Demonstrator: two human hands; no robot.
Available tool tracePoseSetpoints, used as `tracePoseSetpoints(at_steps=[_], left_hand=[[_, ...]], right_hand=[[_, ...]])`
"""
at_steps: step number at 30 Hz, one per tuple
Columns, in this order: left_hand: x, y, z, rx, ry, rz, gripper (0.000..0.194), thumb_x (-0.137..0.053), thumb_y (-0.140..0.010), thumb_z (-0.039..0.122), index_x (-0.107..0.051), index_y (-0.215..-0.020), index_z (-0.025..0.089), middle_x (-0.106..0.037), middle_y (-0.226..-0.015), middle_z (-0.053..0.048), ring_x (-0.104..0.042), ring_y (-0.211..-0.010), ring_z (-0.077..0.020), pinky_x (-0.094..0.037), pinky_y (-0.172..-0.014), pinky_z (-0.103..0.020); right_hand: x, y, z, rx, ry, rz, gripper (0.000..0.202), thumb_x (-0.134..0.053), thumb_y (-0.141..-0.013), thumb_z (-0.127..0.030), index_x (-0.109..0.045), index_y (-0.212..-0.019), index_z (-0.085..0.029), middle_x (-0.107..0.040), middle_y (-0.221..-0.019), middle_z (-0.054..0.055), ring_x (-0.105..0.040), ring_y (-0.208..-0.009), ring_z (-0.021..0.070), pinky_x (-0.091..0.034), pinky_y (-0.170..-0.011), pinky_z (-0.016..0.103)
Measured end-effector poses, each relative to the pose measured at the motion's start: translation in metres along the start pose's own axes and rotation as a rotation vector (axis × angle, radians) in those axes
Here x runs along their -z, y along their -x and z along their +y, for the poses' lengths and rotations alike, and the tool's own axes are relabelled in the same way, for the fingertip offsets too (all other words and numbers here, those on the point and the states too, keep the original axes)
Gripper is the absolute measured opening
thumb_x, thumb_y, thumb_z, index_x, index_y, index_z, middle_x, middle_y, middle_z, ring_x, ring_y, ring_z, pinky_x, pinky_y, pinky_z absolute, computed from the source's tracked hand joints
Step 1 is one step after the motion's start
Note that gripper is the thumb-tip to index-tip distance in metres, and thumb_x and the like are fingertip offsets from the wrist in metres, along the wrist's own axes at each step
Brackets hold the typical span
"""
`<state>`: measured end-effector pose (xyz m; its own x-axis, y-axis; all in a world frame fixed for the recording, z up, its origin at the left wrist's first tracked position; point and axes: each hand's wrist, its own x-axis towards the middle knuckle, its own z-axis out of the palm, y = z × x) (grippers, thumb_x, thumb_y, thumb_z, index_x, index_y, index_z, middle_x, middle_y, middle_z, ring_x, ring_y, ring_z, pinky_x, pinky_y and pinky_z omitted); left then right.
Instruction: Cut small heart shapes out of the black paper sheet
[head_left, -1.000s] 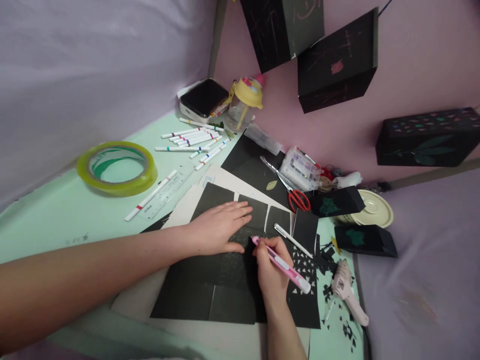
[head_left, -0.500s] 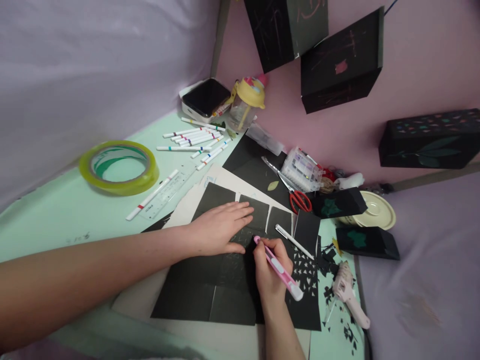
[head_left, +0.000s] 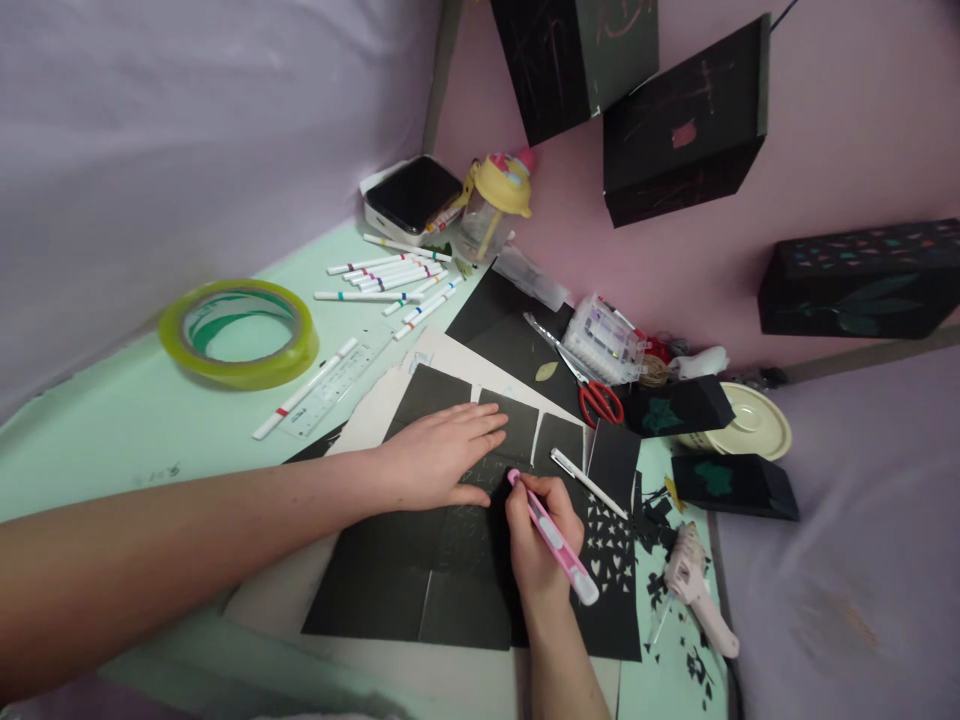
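Black card (head_left: 382,590) with fold lines and slits lies over pale board (head_left: 289,605). My left hand (head_left: 442,455) rests flat on the card with its fingers stretched out. In my right hand (head_left: 540,545) is a pink craft knife (head_left: 553,535), gripped like a pen, its tip down at the card just right of my left thumb. Faint drawn marks show on the card between the hands. Small cut-out stars, hearts and triangles (head_left: 609,545) fill the card's right part. A white pen (head_left: 589,483) lies on the card beyond my right hand.
Left stand a yellow tape roll (head_left: 238,335), a clear ruler (head_left: 341,385) and several markers (head_left: 397,270). Behind are red-handled scissors (head_left: 600,402), a plastic case (head_left: 604,338) and a bottle (head_left: 495,205). A glue gun (head_left: 701,590) lies right, among black scraps (head_left: 699,668). Black boxes (head_left: 686,130) hang above.
The craft knife's back end has swung slightly left and down, with my right hand shifting a little. My left hand stays put on the card.
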<state>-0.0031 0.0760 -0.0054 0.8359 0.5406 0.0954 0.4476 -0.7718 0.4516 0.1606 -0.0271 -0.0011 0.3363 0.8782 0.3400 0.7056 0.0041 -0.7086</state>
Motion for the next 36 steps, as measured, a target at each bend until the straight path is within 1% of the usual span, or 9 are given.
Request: tracePoseSetpoints(at_steps=[6, 16, 19, 24, 27, 32, 36], left_hand=[[-0.0009, 0.0003, -0.0007, -0.011, -0.002, 0.010, 0.076, -0.058, -0.084, 0.062, -0.044, -0.140, 0.013, -0.032, -0.154, -0.012, -0.023, -0.145, -0.0254, -0.018, -0.118, -0.038], [-0.0031, 0.0009, -0.0018, -0.011, -0.005, 0.017, 0.075, -0.057, -0.084, 0.062, -0.043, -0.141, 0.015, -0.031, -0.154, -0.011, -0.022, -0.145, -0.0248, -0.018, -0.118, -0.038], [-0.0027, 0.0007, -0.0016, -0.012, -0.013, 0.017, 0.076, -0.058, -0.084, 0.062, -0.044, -0.140, 0.013, -0.031, -0.154, -0.011, -0.022, -0.145, -0.0250, -0.018, -0.118, -0.038], [-0.0022, 0.0005, -0.0013, -0.012, 0.001, 0.016, 0.076, -0.058, -0.084, 0.062, -0.044, -0.140, 0.014, -0.031, -0.154, -0.012, -0.022, -0.145, -0.0253, -0.018, -0.118, -0.039], [-0.0024, 0.0003, -0.0012, -0.009, -0.002, 0.010, 0.074, -0.057, -0.085, 0.062, -0.044, -0.141, 0.015, -0.031, -0.154, -0.011, -0.021, -0.146, -0.0246, -0.018, -0.118, -0.039], [-0.0023, 0.0001, -0.0013, -0.014, -0.010, 0.010, 0.074, -0.057, -0.085, 0.061, -0.044, -0.140, 0.014, -0.031, -0.154, -0.011, -0.021, -0.145, -0.0250, -0.018, -0.118, -0.039], [-0.0015, 0.0001, -0.0007, -0.008, -0.016, 0.004, 0.074, -0.058, -0.085, 0.061, -0.044, -0.140, 0.014, -0.032, -0.154, -0.011, -0.022, -0.145, -0.0251, -0.018, -0.118, -0.038]], right_hand=[[-0.0004, 0.0001, -0.0001, -0.002, -0.005, 0.020, 0.014, -0.059, -0.083, -0.024, -0.066, -0.074, -0.017, -0.070, -0.067, 0.003, -0.061, -0.053, 0.0131, -0.048, -0.052, 0.022], [-0.0007, 0.0018, 0.0028, 0.035, 0.027, 0.011, 0.012, -0.060, -0.084, -0.024, -0.065, -0.076, -0.017, -0.068, -0.067, 0.001, -0.060, -0.053, 0.0123, -0.047, -0.053, 0.022], [-0.0010, 0.0025, 0.0028, 0.027, 0.028, 0.011, 0.011, -0.060, -0.084, -0.024, -0.065, -0.077, -0.017, -0.069, -0.069, 0.002, -0.060, -0.055, 0.0127, -0.047, -0.054, 0.022], [-0.0009, 0.0027, 0.0020, 0.016, 0.036, 0.001, 0.012, -0.061, -0.084, -0.025, -0.065, -0.077, -0.017, -0.068, -0.065, 0.001, -0.059, -0.051, 0.0123, -0.046, -0.051, 0.022], [-0.0013, 0.0035, 0.0034, 0.034, 0.042, -0.002, 0.010, -0.061, -0.084, -0.025, -0.066, -0.079, -0.017, -0.069, -0.068, 0.001, -0.060, -0.053, 0.0125, -0.047, -0.053, 0.022], [-0.0018, 0.0048, 0.0062, 0.097, 0.037, -0.025, 0.007, -0.061, -0.085, -0.022, -0.065, -0.083, -0.018, -0.066, -0.067, 0.000, -0.058, -0.053, 0.0122, -0.047, -0.054, 0.022], [-0.0019, 0.0046, 0.0068, 0.080, 0.027, -0.021, 0.007, -0.061, -0.085, -0.022, -0.064, -0.082, -0.017, -0.065, -0.066, 0.000, -0.057, -0.052, 0.0116, -0.046, -0.052, 0.022]])
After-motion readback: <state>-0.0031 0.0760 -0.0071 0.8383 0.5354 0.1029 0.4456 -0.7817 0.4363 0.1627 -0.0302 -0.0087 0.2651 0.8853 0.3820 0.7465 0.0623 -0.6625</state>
